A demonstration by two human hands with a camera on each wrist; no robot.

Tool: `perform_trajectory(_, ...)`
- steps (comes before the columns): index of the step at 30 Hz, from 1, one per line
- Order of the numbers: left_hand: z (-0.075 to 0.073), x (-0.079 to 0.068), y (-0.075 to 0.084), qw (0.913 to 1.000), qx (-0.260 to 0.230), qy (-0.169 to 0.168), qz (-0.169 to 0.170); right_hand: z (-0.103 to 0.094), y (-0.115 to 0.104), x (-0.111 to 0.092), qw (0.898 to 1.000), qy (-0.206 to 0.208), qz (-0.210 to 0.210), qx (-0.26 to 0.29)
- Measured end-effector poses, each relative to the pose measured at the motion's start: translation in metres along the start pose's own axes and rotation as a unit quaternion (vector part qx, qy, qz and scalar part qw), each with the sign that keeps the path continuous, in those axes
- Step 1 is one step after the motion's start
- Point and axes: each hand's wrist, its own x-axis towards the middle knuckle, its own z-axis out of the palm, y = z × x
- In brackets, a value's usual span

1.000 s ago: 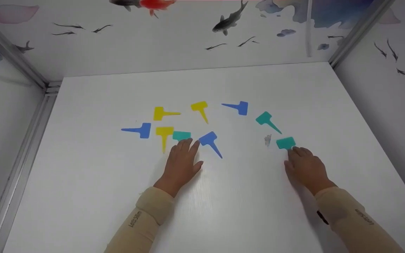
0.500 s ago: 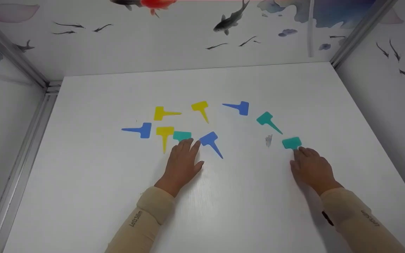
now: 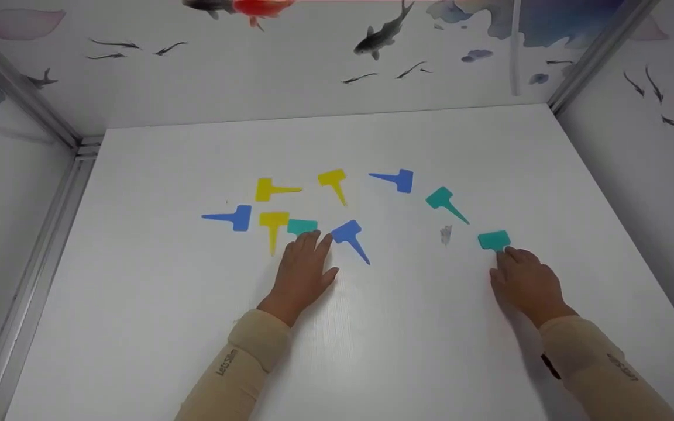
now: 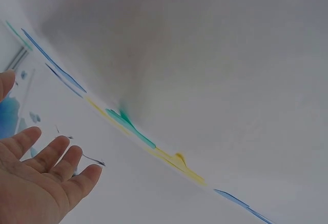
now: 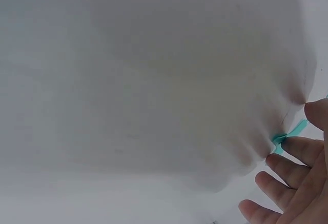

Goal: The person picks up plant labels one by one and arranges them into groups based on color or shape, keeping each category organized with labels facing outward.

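Observation:
Flat T-shaped plant labels lie on a white table point(image 3: 407, 327). In the head view my right hand point(image 3: 527, 283) is at the right, its fingertips on the stem end of a teal label point(image 3: 494, 240). In the right wrist view the extended index finger point(image 5: 302, 149) presses that label against the table; the thumb stands apart. My left hand point(image 3: 305, 275) is over another teal label point(image 3: 303, 226), hiding its stem. The left wrist view shows its loosely spread fingers point(image 4: 72, 162) apart from the labels. A blue label point(image 3: 350, 234) and a yellow label point(image 3: 274, 219) flank it.
Farther back lie two yellow labels point(image 3: 332, 177), a blue label point(image 3: 405, 180) and a teal label point(image 3: 442, 197). One more blue label point(image 3: 241, 217) is at the left. A grey smudge point(image 3: 446, 234) marks the table. Fish-patterned walls point(image 3: 290, 88) enclose the back and sides.
My right hand has slid to the right across the table, and the teal label under its fingertips has moved with it. My left hand and the other labels have stayed in place.

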Motion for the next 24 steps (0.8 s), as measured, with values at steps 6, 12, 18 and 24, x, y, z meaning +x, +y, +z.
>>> perform_trajectory(6, 0.001, 0.001, 0.0, 1.0, 0.001, 0.001, -0.001, 0.0, 0.006, -0.002, 1.0, 0.004, 0.0, -0.001)
perform_trajectory(12, 0.002, 0.002, 0.0, 0.9999, 0.008, 0.009, 0.001, 0.002, 0.01, -0.002, 1.0, 0.013, -0.004, -0.003)
perform_trajectory(18, 0.002, 0.003, 0.001, 0.9999, 0.013, 0.006, -0.004, 0.003, 0.013, -0.002, 1.0, 0.015, -0.004, -0.006)
perform_trajectory(24, 0.002, 0.006, 0.003, 0.9999, 0.009, -0.003, -0.006, 0.005, 0.014, -0.003, 1.0, 0.008, 0.002, 0.001)
